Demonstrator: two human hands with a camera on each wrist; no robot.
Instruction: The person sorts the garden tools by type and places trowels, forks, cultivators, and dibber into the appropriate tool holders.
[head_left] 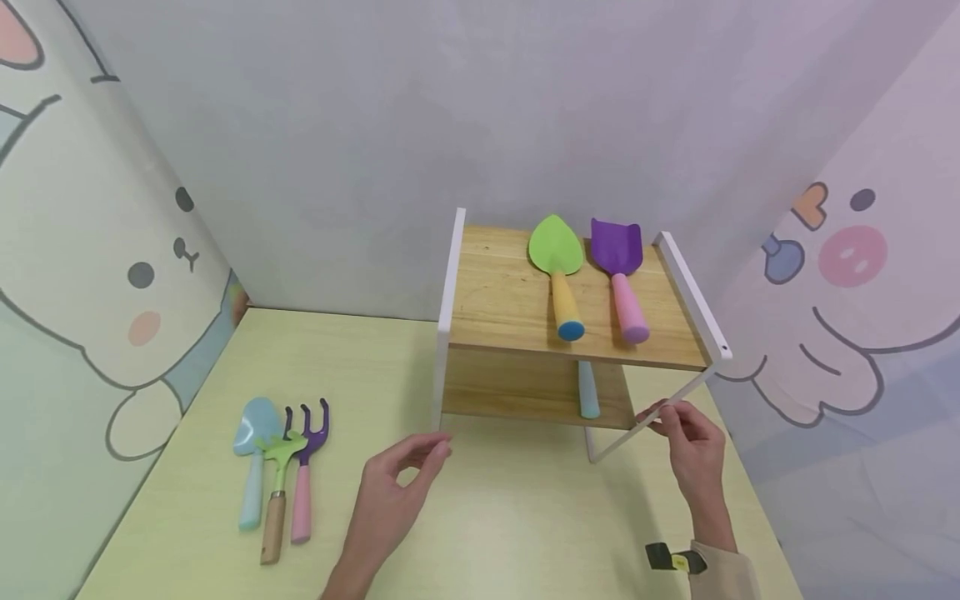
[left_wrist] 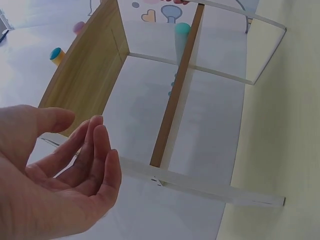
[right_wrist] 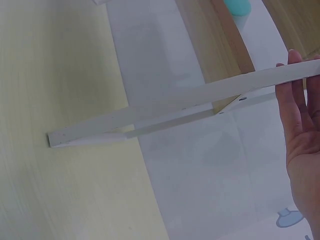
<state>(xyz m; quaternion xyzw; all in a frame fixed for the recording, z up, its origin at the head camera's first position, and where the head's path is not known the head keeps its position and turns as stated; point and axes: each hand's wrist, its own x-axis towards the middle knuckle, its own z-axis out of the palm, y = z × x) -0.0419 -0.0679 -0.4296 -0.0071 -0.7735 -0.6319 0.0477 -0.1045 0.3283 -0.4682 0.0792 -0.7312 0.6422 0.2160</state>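
A two-tier wooden shelf rack [head_left: 495, 300] with white side frames stands on the table. On its top board lie a green trowel [head_left: 555, 246] with a yellow handle and a purple shovel [head_left: 617, 247] with a pink handle. A light blue handle [head_left: 588, 392] pokes out from the lower board; the rest of that tool is hidden. My right hand [head_left: 693, 450] pinches the rack's right front leg [right_wrist: 165, 100], fingertips showing past its far edge. Beside the left front leg is my left hand [head_left: 397, 492], fingers loosely bent and nothing between them [left_wrist: 65, 175].
Left on the pale table [head_left: 360, 358], a light blue trowel [head_left: 252, 467], a small green rake [head_left: 277, 483] with a wooden handle and a purple hand fork [head_left: 303, 492] lie close together, overlapping. Cloth walls with cartoon animals [head_left: 112, 275] surround the table.
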